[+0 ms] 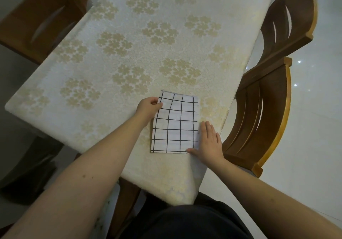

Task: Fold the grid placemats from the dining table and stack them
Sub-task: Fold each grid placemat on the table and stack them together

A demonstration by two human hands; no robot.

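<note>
**Squaring a folded grid placemat before it goes on the stack**

The grid placemat, white with black lines and already folded to a narrow rectangle, lies near the right, near corner of the dining table, on its cream cloth with gold flower clusters. The left hand pinches the mat's far-left edge between thumb and curled fingers, and that edge bows slightly upward. The right hand lies flat, fingers straight and together, along the mat's right edge, its thumb touching the near-right corner.

The step in hand looks like tidying or tightening the fold. To do it well, the flat hand should keep the right edge pinned so the layers cannot slide, while the pinching hand draws its edge taut and lays it down so the grid lines run straight. Then a firm press along the crease would flatten the bow.

No other placemat or stack is in view. Two wooden chairs stand close on the right.
</note>
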